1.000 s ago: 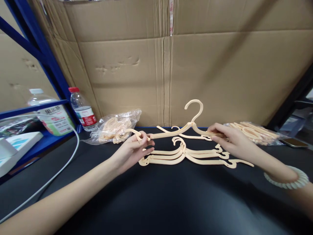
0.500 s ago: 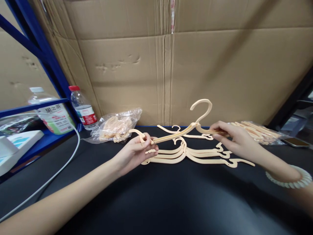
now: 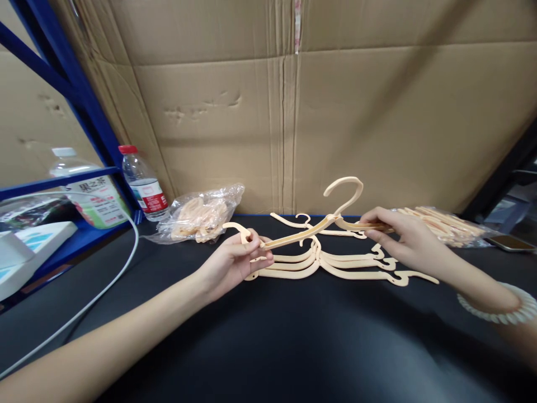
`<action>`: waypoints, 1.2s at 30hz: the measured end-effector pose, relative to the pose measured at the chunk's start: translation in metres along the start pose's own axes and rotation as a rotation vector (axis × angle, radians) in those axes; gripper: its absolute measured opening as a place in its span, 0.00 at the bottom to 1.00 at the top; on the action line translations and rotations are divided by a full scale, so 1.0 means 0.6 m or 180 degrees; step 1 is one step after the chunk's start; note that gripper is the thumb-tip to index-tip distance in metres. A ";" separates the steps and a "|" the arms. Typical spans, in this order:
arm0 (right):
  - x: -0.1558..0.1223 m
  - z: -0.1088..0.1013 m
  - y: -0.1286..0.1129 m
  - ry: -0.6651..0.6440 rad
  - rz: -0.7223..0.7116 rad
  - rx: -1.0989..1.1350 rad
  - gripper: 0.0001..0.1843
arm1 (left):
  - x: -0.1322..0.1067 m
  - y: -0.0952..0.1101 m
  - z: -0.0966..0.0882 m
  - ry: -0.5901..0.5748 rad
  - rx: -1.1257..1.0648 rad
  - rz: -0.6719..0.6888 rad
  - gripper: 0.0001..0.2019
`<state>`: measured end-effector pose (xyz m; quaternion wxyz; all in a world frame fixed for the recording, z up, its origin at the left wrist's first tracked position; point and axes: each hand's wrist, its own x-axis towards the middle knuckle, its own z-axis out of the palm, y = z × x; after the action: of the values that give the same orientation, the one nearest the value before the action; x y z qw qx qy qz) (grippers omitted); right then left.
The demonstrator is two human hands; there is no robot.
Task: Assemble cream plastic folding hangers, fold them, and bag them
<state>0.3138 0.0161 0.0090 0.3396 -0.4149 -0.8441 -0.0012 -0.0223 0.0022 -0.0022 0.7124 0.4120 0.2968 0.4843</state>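
Observation:
I hold a cream plastic hanger (image 3: 319, 225) by both ends, just above a stack of like hangers (image 3: 335, 264) lying on the black table (image 3: 268, 336). My left hand (image 3: 237, 260) pinches the hanger's left arm near its hooked tip. My right hand (image 3: 398, 238) grips the right arm, fingers closed on it. The hanger's hook (image 3: 344, 193) points up and back. One more hanger (image 3: 302, 219) lies behind the stack.
A clear bag of cream parts (image 3: 201, 215) lies at the back left, another bag of parts (image 3: 440, 226) at the back right beside a phone (image 3: 505, 242). Water bottles (image 3: 142, 184) stand by a blue shelf frame (image 3: 62, 78). A white cable (image 3: 84, 310) crosses the left. Cardboard (image 3: 293, 112) walls the back.
The held hanger has dropped lower and shifted slightly right, its hook now closer to the stack. Both hands kept their grip.

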 end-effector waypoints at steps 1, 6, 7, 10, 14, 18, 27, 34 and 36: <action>0.000 0.001 0.000 0.0006 0.0002 -0.0001 0.06 | 0.000 -0.001 0.000 0.0070 0.0040 0.0013 0.09; -0.002 0.008 -0.006 -0.0030 0.0018 0.0021 0.07 | -0.001 -0.006 0.001 0.0470 0.0184 -0.0010 0.10; -0.002 0.010 -0.008 -0.0031 0.0019 0.0030 0.08 | -0.001 -0.006 0.002 0.0500 0.0185 -0.0044 0.10; -0.003 0.012 -0.011 0.0052 0.0007 0.0008 0.08 | -0.004 -0.005 0.005 0.0509 0.0134 -0.0144 0.10; -0.002 0.009 -0.010 0.0199 -0.0012 -0.0062 0.08 | -0.006 -0.001 0.009 0.0381 0.0043 -0.0144 0.09; -0.001 0.006 -0.008 0.0179 -0.0041 -0.0078 0.07 | -0.008 0.003 0.009 0.0189 -0.0019 -0.0137 0.08; 0.003 -0.004 -0.016 0.0263 -0.0123 -0.0202 0.06 | -0.008 0.011 0.006 0.0093 -0.0238 -0.0096 0.07; 0.002 -0.002 -0.016 0.0286 -0.0055 -0.0165 0.07 | -0.007 0.007 0.007 0.0139 -0.0211 -0.0128 0.07; 0.001 -0.001 -0.015 0.0270 -0.0076 -0.0154 0.07 | -0.007 0.005 0.007 0.0129 -0.0216 -0.0120 0.07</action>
<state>0.3073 0.0103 0.0123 0.3648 -0.4125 -0.8336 -0.0433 -0.0218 -0.0022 0.0026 0.7289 0.3720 0.3023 0.4889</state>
